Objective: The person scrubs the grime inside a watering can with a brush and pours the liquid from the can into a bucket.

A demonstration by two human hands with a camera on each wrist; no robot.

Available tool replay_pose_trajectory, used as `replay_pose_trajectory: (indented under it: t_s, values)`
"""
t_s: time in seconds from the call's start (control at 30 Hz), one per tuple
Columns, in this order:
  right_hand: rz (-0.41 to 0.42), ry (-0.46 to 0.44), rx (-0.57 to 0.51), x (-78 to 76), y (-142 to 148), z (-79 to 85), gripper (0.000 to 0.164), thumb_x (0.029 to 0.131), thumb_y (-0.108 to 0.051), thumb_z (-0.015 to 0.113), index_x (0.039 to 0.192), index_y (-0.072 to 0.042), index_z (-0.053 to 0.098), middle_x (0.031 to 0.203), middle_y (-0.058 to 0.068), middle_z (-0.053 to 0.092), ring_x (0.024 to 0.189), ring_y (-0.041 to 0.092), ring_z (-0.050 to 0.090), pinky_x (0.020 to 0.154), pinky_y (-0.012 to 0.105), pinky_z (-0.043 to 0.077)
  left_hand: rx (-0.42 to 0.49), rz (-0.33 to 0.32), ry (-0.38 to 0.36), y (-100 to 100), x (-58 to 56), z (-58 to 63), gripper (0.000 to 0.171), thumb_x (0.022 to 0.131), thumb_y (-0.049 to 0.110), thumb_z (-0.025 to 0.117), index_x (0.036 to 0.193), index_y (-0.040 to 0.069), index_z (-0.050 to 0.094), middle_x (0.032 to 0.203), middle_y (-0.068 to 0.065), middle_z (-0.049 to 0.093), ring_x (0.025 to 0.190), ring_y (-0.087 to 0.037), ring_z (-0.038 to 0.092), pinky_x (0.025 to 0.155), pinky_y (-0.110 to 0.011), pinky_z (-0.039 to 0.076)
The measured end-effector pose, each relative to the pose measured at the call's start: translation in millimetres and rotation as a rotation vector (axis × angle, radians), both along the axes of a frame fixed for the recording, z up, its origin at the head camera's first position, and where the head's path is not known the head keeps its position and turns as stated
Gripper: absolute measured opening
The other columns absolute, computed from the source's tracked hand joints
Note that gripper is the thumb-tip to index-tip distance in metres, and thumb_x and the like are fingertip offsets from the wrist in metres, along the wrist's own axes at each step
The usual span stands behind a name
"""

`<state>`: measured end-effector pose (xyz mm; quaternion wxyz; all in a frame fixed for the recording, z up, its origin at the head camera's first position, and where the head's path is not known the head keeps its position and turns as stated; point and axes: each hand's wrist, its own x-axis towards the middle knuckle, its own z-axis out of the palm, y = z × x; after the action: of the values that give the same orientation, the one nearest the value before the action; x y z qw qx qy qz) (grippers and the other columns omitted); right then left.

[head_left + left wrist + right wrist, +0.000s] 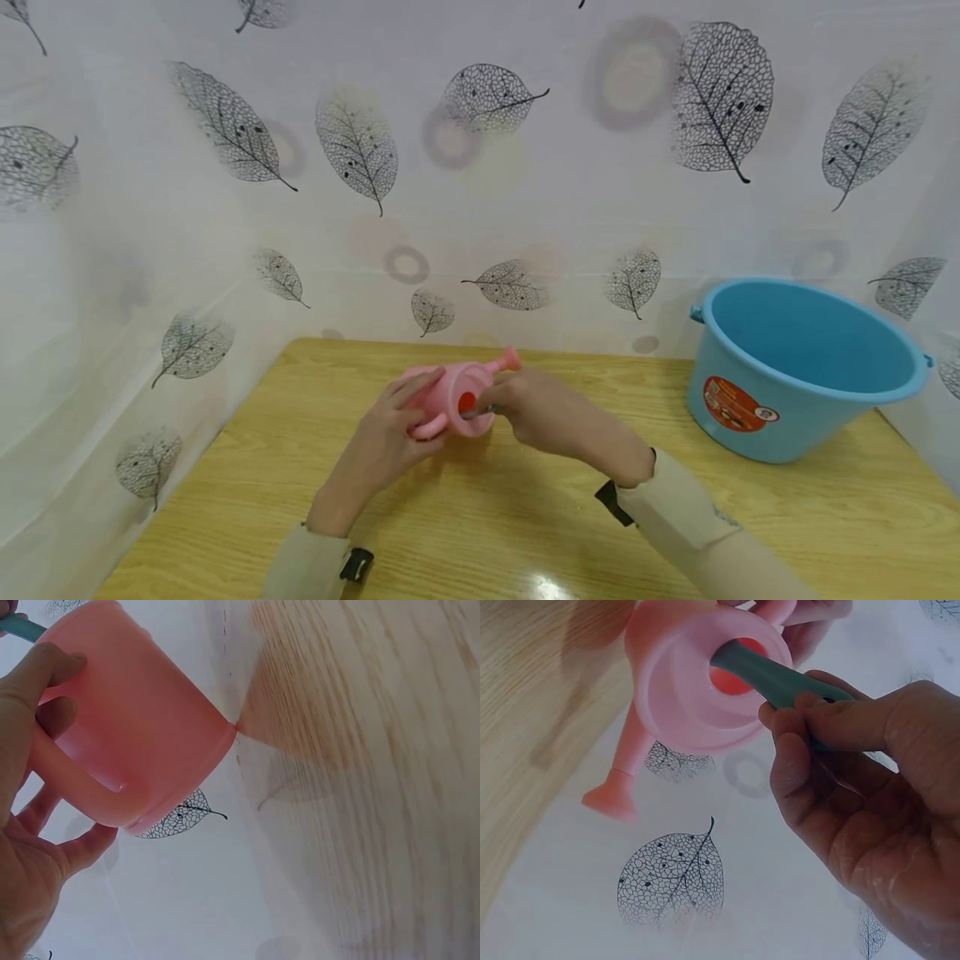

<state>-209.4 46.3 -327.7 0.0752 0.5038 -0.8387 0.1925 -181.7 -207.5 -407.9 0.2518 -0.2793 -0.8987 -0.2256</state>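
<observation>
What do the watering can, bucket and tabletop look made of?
Watering can: probably moulded plastic, satin; smooth, even pink walls.
Bucket: likely plastic, low sheen; rounded rim, uniform blue.
Tabletop: wood or wood-look laminate, glossy; grain, bright reflection.

right grip (885, 825): pinches teal handle (771, 676) | handle: into pink watering can (682, 686)

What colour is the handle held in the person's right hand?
The handle is teal green; it shows best in the right wrist view.
</observation>
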Motion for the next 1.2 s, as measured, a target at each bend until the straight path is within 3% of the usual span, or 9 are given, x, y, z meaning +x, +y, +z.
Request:
replay_pose_trajectory:
  t_s: [0.3, 0.67, 0.97, 1.2]
  values:
    - [-0.006, -0.072, -0.067, 1.1, 6.4, 4.3, 0.017, 0.092, 0.004, 0.066, 0.102, -0.005, 0.078, 0.1, 0.003, 0.079, 0.09, 0.015, 0.074, 0.081, 0.025, 0.061, -0.02, 0.01, 0.012, 2.1, -0.7, 1.2, 0.027, 0.074, 0.018, 0.09, 0.065, 0.011, 0.066, 0.149, -0.007, 0.059, 0.137, -0.035, 0.054, 0.113, -0.047, 0.049]
    - [0.009, 0.02, -0.105, -1.1, 3.3, -6.3, 0.016, 0.089, 0.004, 0.069, 0.098, -0.006, 0.079, 0.092, 0.002, 0.079, 0.073, 0.009, 0.067, 0.071, 0.02, 0.058, -0.004, 0.001, 0.03, 0.4, -1.6, 2.1, 0.033, 0.076, 0.021, 0.09, 0.062, 0.011, 0.062, 0.147, -0.008, 0.06, 0.138, -0.036, 0.054, 0.113, -0.046, 0.049]
    - [0.014, 0.04, -0.115, -1.9, 2.5, -10.1, 0.015, 0.09, 0.003, 0.069, 0.097, -0.007, 0.078, 0.088, 0.002, 0.077, 0.068, 0.004, 0.056, 0.066, 0.016, 0.053, 0.028, 0.044, -0.04, 0.9, 0.8, 2.0, 0.03, 0.077, 0.02, 0.084, 0.061, 0.015, 0.059, 0.149, -0.003, 0.059, 0.14, -0.031, 0.052, 0.114, -0.045, 0.049]
    - [0.017, 0.067, -0.115, -2.8, -0.7, -14.0, 0.015, 0.09, 0.003, 0.068, 0.096, -0.007, 0.077, 0.086, 0.002, 0.075, 0.069, 0.006, 0.057, 0.067, 0.018, 0.054, 0.06, 0.043, -0.039, 0.7, 0.9, 0.6, 0.029, 0.077, 0.019, 0.082, 0.06, 0.017, 0.059, 0.149, -0.003, 0.059, 0.14, -0.031, 0.052, 0.114, -0.045, 0.049]
